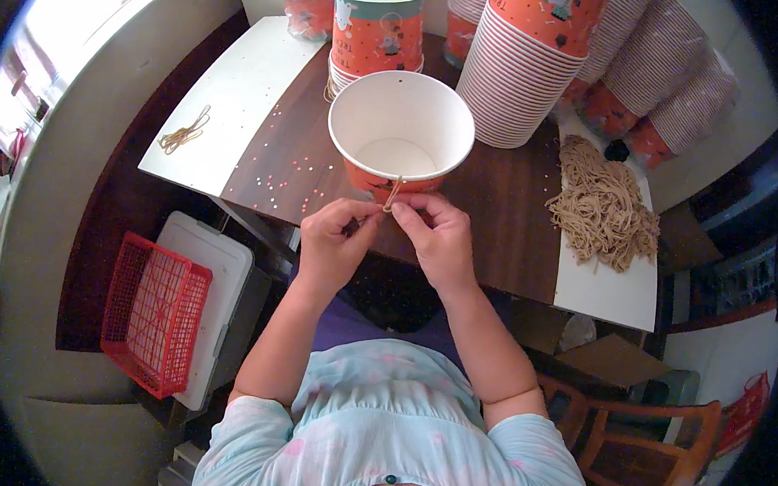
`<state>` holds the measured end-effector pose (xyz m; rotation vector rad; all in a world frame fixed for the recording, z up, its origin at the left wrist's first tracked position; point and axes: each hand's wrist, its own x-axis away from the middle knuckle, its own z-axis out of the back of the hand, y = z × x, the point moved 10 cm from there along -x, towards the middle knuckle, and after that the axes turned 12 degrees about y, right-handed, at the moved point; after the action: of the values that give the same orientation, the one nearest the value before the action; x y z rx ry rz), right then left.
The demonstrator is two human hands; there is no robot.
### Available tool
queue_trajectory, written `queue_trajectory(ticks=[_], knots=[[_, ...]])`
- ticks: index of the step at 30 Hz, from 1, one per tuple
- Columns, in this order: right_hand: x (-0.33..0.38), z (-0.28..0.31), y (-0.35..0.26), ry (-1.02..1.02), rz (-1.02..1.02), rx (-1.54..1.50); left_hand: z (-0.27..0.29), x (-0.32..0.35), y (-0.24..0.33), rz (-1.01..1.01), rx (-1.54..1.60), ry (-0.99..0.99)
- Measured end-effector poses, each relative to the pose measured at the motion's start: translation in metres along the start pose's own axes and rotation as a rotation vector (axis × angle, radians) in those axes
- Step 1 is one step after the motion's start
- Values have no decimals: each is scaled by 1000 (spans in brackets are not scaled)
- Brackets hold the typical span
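Observation:
A paper bucket (352,125), white inside and orange outside, stands at the near edge of the table with its mouth tipped a little toward me. A tan cord (396,190) comes over its near rim, apparently through a hole that my fingers partly hide. My left hand (339,240) pinches the cord just below the rim. Close against it, my right hand (438,242) has thumb and forefinger closed on the same cord. On the far side of the rim a small dark hole shows.
Upside-down printed buckets (377,42) stand behind, beside a tall nested stack (515,77). Loose tan cords (605,207) are heaped at the right; a small cord bundle (185,131) lies left. Red and white paper dots (290,183) dot the brown tabletop (270,147). A red basket (155,313) sits lower left.

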<state>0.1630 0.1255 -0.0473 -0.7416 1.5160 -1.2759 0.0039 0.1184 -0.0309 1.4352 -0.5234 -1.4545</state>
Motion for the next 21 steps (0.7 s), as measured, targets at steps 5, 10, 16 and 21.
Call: queue_trajectory(ticks=[5, 10, 16, 21], knots=[[0, -10, -2, -69, -55, -83, 0, 0, -1, 16, 8, -9], [0, -11, 6, -76, -68, -53, 1, 0, -4, 43, 31, 10], [-1, -7, 9, -36, -57, -4, 0, 1, -11, 110, 89, 9], [-4, 1, 1, 36, 70, 101, 0, 1, -15, 144, 126, 14]])
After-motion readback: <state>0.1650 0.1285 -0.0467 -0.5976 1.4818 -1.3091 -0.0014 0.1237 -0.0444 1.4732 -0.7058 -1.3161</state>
